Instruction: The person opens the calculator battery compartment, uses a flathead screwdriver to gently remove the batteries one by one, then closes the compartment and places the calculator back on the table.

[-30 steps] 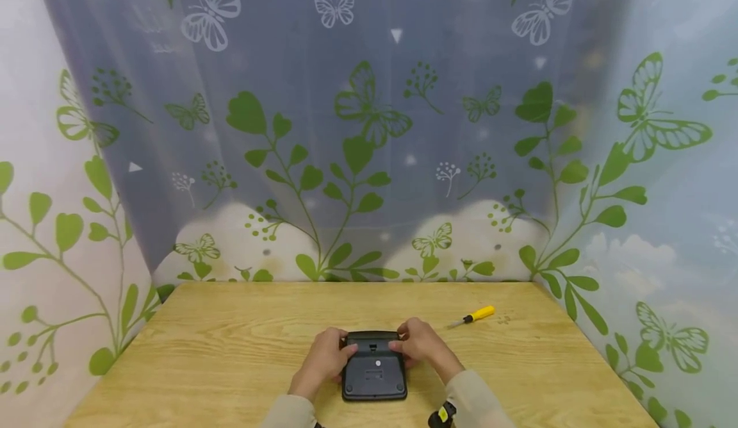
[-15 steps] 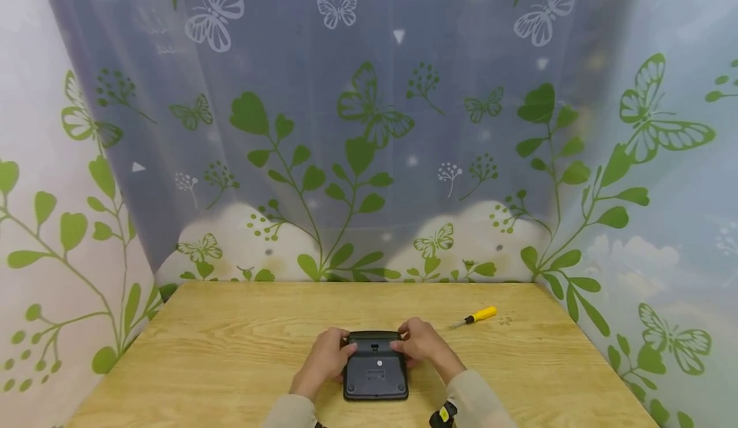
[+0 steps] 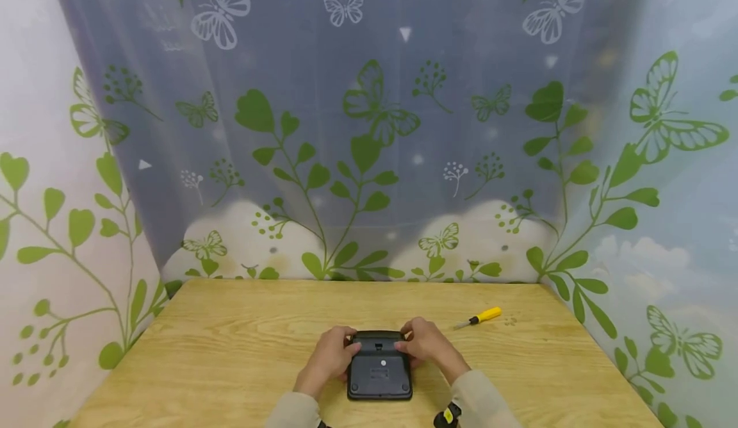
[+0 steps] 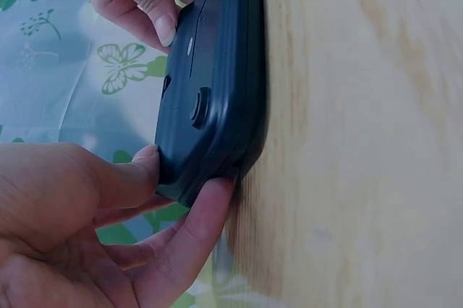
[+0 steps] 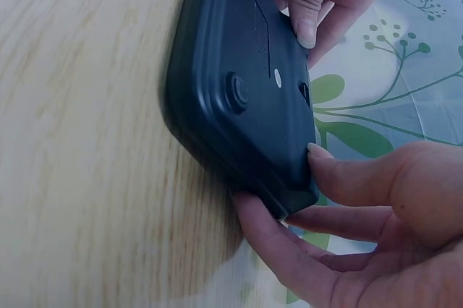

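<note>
A black device [image 3: 369, 382], by its shape a desk calculator, lies underside up at the table's front middle. Round rubber feet, a small white dot and a notch show on its back. My left hand [image 3: 330, 356] grips its far left corner, thumb on the back and fingers under the side edge. At the far right corner my right hand [image 3: 431, 346] holds it the same way. In the left wrist view the calculator [image 4: 217, 84] stands between both hands; the right wrist view shows the right index finger [image 5: 271, 239] tucked beneath its edge.
A screwdriver [image 3: 484, 316] with a yellow and black handle lies to the right, beyond the right hand. Several tiny screw-like pieces [image 3: 510, 320] are beside its handle. The wooden table [image 3: 242, 332] ends at a patterned curtain [image 3: 300, 43] behind.
The whole head view has shifted slightly, so everything sits a little further right. Both hands keep the same grip on the calculator; the screwdriver lies where it was.
</note>
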`<state>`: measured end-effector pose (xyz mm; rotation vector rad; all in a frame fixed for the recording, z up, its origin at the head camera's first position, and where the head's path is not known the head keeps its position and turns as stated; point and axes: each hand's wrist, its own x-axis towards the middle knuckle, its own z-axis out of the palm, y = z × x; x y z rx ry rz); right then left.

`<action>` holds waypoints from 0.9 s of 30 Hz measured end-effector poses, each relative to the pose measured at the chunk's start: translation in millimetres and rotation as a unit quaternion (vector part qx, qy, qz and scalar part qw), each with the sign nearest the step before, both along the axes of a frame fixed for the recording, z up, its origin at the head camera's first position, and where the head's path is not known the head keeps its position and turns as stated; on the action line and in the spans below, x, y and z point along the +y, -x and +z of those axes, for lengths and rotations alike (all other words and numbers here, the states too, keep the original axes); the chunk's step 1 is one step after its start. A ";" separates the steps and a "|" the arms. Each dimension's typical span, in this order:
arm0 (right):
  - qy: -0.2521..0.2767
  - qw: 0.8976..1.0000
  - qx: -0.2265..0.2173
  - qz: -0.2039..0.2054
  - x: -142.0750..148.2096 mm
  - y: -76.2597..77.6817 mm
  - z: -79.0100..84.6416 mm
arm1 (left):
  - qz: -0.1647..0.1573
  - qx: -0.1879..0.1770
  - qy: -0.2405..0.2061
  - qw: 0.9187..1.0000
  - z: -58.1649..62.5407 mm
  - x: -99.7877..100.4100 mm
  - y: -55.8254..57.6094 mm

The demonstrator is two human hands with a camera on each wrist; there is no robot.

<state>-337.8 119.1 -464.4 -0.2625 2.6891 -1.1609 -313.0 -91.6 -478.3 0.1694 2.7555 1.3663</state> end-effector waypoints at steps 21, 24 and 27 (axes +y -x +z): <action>-0.006 1.000 -0.002 -0.007 -0.7 0.6 3.0 | -0.014 -0.004 0.006 1.000 -1.5 -2.2 3.7; -0.006 1.000 0.000 -0.003 -0.4 0.2 1.4 | -0.011 -0.006 0.007 1.000 -2.0 -2.3 2.9; -0.002 1.000 0.000 -0.003 -1.1 -1.1 0.5 | -0.011 -0.007 0.004 1.000 -3.0 -2.8 1.7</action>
